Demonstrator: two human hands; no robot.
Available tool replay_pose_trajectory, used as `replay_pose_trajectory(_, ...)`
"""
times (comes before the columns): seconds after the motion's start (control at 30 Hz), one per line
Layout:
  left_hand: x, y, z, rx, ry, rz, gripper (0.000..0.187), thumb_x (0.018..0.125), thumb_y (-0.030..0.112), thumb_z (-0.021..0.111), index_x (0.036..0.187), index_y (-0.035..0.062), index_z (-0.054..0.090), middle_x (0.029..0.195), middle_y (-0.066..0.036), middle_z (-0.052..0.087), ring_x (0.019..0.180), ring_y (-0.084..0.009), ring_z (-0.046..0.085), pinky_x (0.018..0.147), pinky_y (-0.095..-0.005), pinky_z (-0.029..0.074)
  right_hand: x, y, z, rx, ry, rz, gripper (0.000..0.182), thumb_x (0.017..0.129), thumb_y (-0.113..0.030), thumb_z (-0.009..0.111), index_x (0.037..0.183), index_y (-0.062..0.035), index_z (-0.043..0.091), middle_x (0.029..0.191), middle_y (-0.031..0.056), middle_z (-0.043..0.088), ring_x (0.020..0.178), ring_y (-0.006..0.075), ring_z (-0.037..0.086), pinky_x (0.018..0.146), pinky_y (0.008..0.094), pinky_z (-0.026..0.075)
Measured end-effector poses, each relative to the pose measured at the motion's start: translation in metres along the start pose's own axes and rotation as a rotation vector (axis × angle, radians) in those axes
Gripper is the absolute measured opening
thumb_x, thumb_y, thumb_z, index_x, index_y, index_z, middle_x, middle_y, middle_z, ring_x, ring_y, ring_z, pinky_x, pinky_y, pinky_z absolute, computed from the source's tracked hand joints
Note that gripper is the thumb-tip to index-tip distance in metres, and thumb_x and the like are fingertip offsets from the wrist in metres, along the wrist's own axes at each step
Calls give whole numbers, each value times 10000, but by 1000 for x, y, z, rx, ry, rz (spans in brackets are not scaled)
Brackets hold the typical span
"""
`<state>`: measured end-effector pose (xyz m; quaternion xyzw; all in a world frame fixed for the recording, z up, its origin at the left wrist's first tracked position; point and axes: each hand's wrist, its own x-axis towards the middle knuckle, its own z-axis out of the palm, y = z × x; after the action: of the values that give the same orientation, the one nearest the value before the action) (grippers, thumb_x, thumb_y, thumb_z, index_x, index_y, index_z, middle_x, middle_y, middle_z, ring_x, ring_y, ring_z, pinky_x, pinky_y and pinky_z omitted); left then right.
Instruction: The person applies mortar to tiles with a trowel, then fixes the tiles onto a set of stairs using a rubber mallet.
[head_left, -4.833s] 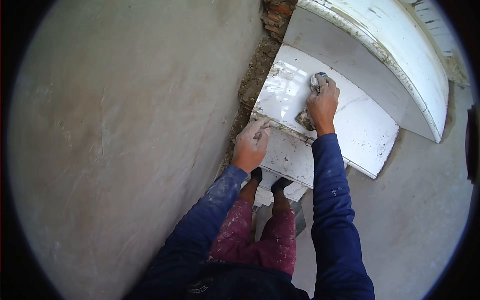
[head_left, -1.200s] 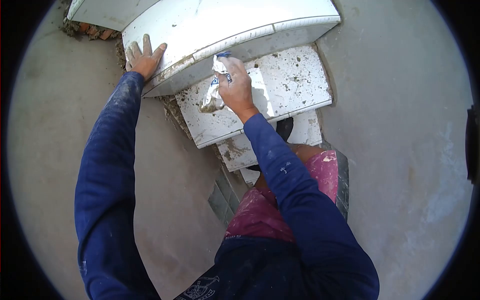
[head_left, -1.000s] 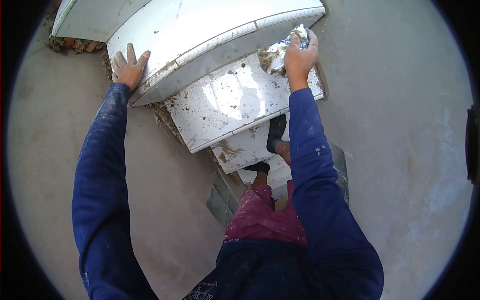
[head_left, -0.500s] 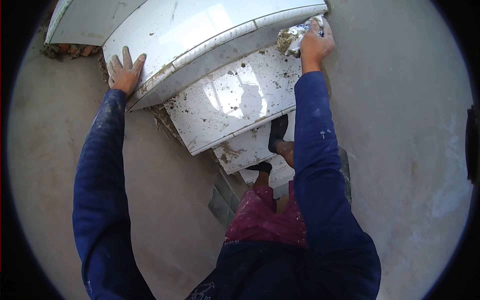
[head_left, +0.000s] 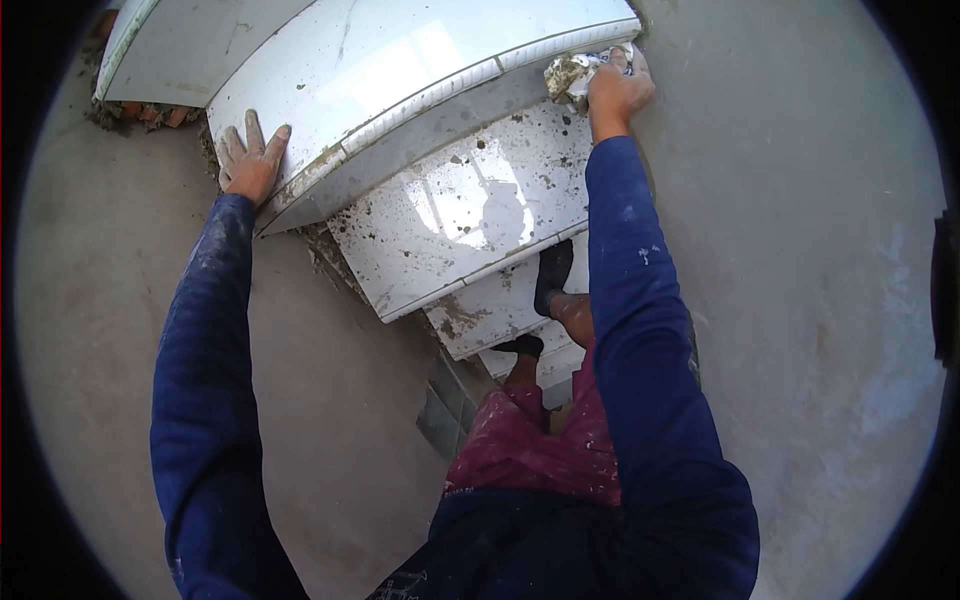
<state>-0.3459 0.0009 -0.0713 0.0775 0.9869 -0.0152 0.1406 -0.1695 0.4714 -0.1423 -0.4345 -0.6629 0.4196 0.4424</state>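
My left hand [head_left: 252,160], dusty on the fingers, lies spread on the left end of a white tiled step [head_left: 370,70]. In my right hand [head_left: 620,92] is a crumpled, mud-stained wad of white plastic or paper [head_left: 572,76] with dark print; its exact material I cannot tell. That hand is at the right end of the same step, against the riser just under the ribbed front edge [head_left: 430,97]. My fingers wrap round the wad and cover part of it.
The tread below [head_left: 400,240] is spattered with mortar crumbs and reflects a window. My feet in dark socks [head_left: 555,275] stand on lower steps. Rough mortar and brick [head_left: 150,115] show at the upper left. A plastered wall [head_left: 790,250] runs along the right side.
My right hand with the wad has shifted slightly down and left along the step's front edge. My left hand stays spread on the tile. The view has tilted a little.
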Motion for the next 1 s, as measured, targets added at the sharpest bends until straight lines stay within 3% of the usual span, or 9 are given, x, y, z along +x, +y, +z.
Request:
replay_pose_trajectory(0.07,-3,1,-2,15,-12,-2,994,862,874,305,1625,293,46,1664,-242,34,1533,-447,-6,1206,-602,60,4,29,13,-65,-32,128,220,910,-21,666,1099,83,707,947,154,721,853,219,675,773,351,531)
replay_pose_trajectory(0.17,2,3,-5,-8,7,2,991,866,868,308,1626,287,47,1663,-247,34,1532,-451,-2,1206,-601,57,3,10,5,16,17,-46,219,907,-18,667,1094,92,704,962,163,718,852,219,675,777,340,528)
replay_pose_trajectory(0.27,-3,2,-3,13,-14,2,987,869,864,310,1626,287,48,1663,-247,35,1532,-453,3,1207,-598,58,7,23,14,77,-47,245,214,912,-19,663,1087,98,703,981,166,715,843,214,668,767,328,523)
replay_pose_trajectory(0.37,-4,-3,2,20,-12,-12,984,870,863,309,1626,288,49,1664,-243,38,1533,-448,5,1206,-597,59,3,-13,0,94,-3,53,217,906,-41,637,1065,86,711,984,240,726,896,356,691,842,399,512)
replay_pose_trajectory(0.6,-3,1,1,16,-21,-10,985,867,870,300,1625,296,42,1668,-233,18,1536,-437,2,1205,-602,55,0,-14,3,60,67,-58,277,900,-24,658,1154,88,667,1041,236,709,906,345,685,849,397,509)
replay_pose_trajectory(0.7,-4,7,-5,-3,-17,-17,992,864,869,309,1625,294,36,1669,-230,10,1536,-437,-9,1204,-605,49,-7,-41,-4,402,-42,293,293,903,-36,666,1168,90,656,1027,241,706,910,356,679,858,394,510)
replay_pose_trajectory(0.9,-9,12,-8,-20,-34,-38,993,864,862,326,1626,290,44,1669,-229,15,1537,-432,-20,1203,-608,41,-125,-78,12,-5,-110,-93,302,917,-70,676,1178,80,649,1082,185,693,976,289,655,896,370,507)
replay_pose_trajectory(0.97,-9,9,-7,-20,-22,-27,995,865,861,324,1626,280,53,1667,-233,27,1537,-434,-15,1204,-606,45,-196,-70,13,23,-421,-82,288,916,-77,678,1159,74,654,1076,189,691,976,285,665,869,357,515)
replay_pose_trajectory(1.0,-8,10,-8,-16,-29,-26,995,865,861,322,1627,279,53,1667,-233,28,1537,-433,-14,1204,-606,46,-193,-73,10,93,-361,42,266,917,-67,673,1146,69,651,1067,184,680,967,295,662,860,367,519)
